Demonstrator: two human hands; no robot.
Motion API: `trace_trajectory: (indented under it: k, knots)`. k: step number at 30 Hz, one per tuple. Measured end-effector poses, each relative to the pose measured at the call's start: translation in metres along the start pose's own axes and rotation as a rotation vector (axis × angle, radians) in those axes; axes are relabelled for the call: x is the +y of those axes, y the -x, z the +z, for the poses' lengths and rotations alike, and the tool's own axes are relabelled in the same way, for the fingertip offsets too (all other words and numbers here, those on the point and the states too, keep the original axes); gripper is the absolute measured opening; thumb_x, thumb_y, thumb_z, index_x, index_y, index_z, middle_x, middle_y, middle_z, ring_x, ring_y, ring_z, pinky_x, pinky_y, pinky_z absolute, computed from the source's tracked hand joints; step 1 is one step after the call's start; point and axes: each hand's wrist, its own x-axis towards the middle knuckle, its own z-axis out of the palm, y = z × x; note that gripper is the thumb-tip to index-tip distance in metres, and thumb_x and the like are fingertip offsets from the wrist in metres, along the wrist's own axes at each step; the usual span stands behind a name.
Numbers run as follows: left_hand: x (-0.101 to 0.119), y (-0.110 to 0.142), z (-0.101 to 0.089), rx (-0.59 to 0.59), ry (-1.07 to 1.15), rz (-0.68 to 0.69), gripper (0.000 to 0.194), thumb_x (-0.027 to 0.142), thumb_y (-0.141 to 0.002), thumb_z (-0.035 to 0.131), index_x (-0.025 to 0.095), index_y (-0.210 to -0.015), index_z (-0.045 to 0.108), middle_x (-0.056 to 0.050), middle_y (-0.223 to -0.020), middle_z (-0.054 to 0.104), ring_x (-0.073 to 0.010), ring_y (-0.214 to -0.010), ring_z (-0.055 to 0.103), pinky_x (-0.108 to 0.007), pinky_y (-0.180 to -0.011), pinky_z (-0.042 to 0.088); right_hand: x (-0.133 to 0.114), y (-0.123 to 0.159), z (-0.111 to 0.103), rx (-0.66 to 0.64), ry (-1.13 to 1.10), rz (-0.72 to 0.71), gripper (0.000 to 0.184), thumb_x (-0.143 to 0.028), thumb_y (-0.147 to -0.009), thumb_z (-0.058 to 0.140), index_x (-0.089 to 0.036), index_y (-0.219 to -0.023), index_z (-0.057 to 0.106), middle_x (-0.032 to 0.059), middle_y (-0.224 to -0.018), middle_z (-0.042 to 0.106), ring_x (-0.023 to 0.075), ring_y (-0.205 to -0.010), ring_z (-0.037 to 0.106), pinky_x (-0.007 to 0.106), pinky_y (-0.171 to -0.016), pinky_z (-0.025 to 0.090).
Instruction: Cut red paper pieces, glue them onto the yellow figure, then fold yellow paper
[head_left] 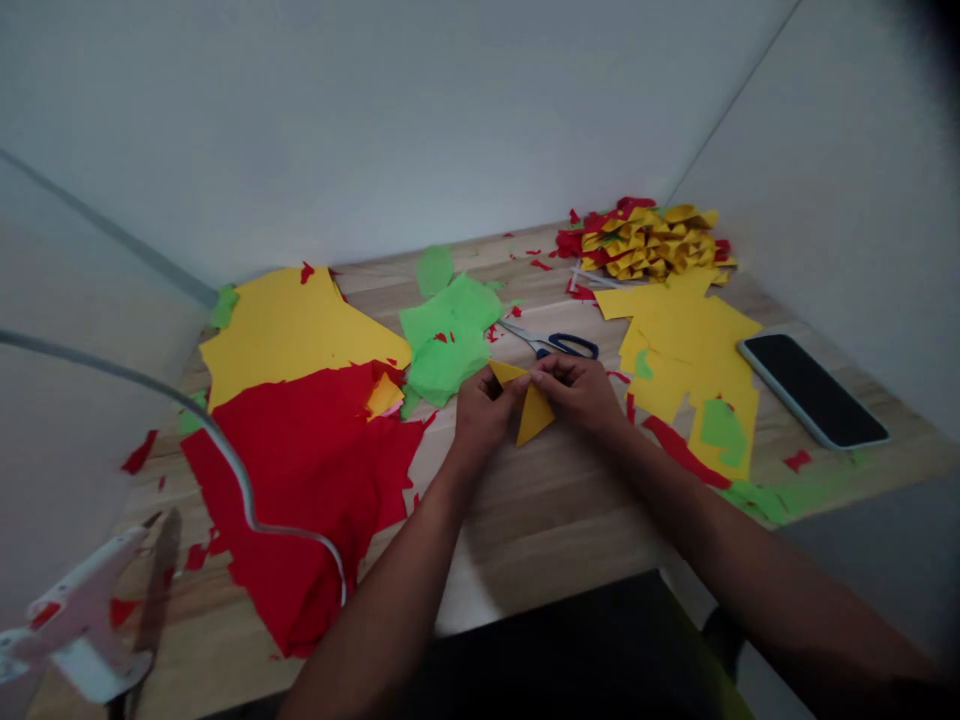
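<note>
Between my two hands is a small yellow paper piece (pixel 535 416) with pointed corners, held above the wooden table. My left hand (pixel 486 405) pinches its left side, and my right hand (pixel 574 388) pinches its upper right edge. The fingertips nearly meet and hide part of the paper. Just beyond my hands lie scissors (pixel 574 346) with dark blue handles, their blades pointing left. Crumpled green paper (pixel 450 335) is spread to the left of the scissors, with red scraps on it.
Red paper (pixel 300 490) and a yellow sheet (pixel 285 330) cover the left side. Folded yellow pieces (pixel 652 245) are heaped at the back right, behind yellow offcuts (pixel 686 335). A phone (pixel 817 388) lies at right. A white glue gun (pixel 90 620) stands front left; a pale cable (pixel 232 455) arches nearby.
</note>
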Motion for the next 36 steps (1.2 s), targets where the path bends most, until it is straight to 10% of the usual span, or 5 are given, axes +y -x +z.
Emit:
trace_trajectory:
  k: [36]
  knots:
    - [0.002, -0.002, -0.001, -0.002, 0.036, -0.002, 0.035, 0.045, -0.060, 0.086, 0.016, -0.073, 0.071, -0.001, -0.071, 0.069, -0.0139, -0.066, 0.060, -0.025, -0.063, 0.047, -0.002, 0.004, -0.001, 0.023, 0.236, -0.152, 0.018, -0.035, -0.080, 0.064, -0.018, -0.073, 0.068, 0.0001, -0.064, 0.062, 0.0130, -0.058, 0.051, 0.025, -0.052, 0.038]
